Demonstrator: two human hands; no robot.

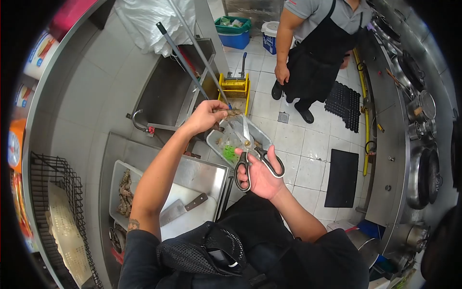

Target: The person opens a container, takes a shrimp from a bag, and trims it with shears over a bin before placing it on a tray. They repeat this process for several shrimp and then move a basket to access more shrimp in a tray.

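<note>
My left hand (210,115) pinches a small brownish shrimp (234,112) at its fingertips. In my right hand (260,176) are black-handled scissors (247,143), their blades apart and pointing up toward the shrimp. Below both hands stands a grey bin (263,137) with scraps and something bright green inside. At the left, a white tray (114,192) holds a pile of shrimp (125,195). A cleaver (177,210) with a dark handle lies on the white cutting board (204,198).
A co-worker in a black apron (313,62) stands ahead. Behind the bin is a yellow mop bucket (234,88); mop poles lean over a steel sink (161,91). Black mats (341,178) lie on the floor. Pans (418,176) line the right side, and a wire rack (55,168) the left.
</note>
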